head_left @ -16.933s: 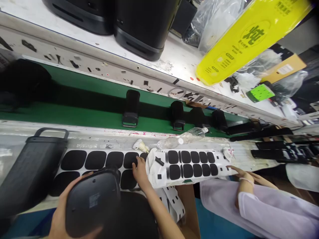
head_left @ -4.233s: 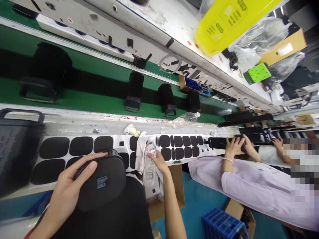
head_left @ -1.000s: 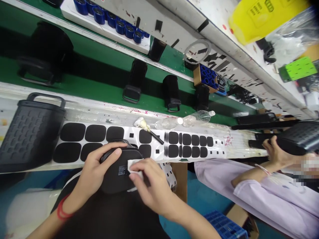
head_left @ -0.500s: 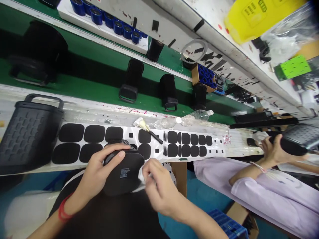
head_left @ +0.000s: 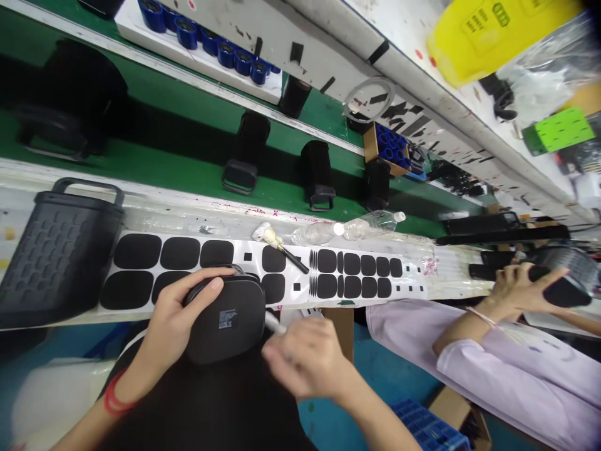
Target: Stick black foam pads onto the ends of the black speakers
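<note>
My left hand [head_left: 176,326] grips a black portable speaker [head_left: 248,335] from its left side, thumb on the near edge and fingers over the top. The speaker's flat rounded end, with a small grey printed label, faces me. Just right of it, my right hand [head_left: 312,357] is closed on a white cloth [head_left: 275,323], slightly smeared by motion. The cloth's tip reaches close to the speaker's right edge; whether they touch I cannot tell. Behind the speaker lies a white sheet of black rounded stickers [head_left: 178,254], partly covered by it.
A larger black speaker with a handle [head_left: 61,250] stands at the left. On the bench lie a brush with a wrapped head [head_left: 282,247] and clear plastic bottles [head_left: 373,224]. Several speakers sit on the green conveyor [head_left: 188,156]. At right, a co-worker's hands [head_left: 521,288] hold another speaker.
My right hand and the cloth have moved away from the speaker's face, a little right and down. The held speaker has shifted slightly left. The co-worker's speaker has moved right and down.
</note>
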Available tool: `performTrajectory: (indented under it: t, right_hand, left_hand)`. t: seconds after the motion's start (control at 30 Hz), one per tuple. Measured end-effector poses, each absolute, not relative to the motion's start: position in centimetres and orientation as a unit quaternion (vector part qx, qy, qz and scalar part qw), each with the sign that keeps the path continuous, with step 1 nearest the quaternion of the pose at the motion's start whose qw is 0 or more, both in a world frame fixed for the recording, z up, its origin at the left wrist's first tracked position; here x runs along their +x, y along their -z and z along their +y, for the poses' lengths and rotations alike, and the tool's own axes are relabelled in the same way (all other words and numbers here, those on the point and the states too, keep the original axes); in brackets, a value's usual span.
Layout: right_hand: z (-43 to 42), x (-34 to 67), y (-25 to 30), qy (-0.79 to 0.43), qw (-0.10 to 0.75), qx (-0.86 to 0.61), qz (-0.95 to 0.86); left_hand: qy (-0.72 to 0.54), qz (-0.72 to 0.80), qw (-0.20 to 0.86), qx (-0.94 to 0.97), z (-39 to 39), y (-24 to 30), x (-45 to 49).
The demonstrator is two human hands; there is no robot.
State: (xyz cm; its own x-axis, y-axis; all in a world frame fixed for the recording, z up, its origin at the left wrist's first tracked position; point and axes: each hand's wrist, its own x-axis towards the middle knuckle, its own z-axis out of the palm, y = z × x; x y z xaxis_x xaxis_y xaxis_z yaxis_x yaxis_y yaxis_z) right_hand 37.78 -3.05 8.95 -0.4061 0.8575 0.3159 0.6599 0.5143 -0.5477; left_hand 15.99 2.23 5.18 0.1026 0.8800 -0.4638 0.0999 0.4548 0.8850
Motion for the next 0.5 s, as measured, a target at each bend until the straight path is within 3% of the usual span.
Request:
performTrajectory:
  t: [0.2,0.27,0.37,0.43,0.5]
  right_hand:
    - [1.1,42.1,-8.4,-0.056,0.372,-0.706,-0.6]
    - [2.0,42.5,-7.5,-0.031,0.388,-0.73,-0.562]
    - [2.5,41.7,-5.8,-0.01,0.347,-0.726,-0.594]
    - [2.0,40.3,-4.7,-0.054,0.307,-0.72,-0.62]
    - [0.8,38.4,-3.7,-0.187,0.289,-0.701,-0.625]
  left_hand:
    - [-0.324,0.592,0.614,0.41,2.4,-5.0,16.0]
    - [-0.327,0.59,0.619,0.401,2.3,-4.9,15.9]
    - [-0.324,0.592,0.638,0.37,2.2,-4.9,15.9]
    - [-0.323,0.592,0.644,0.36,2.2,-4.9,15.8]
    - [-0.325,0.588,0.648,0.358,2.3,-4.8,15.7]
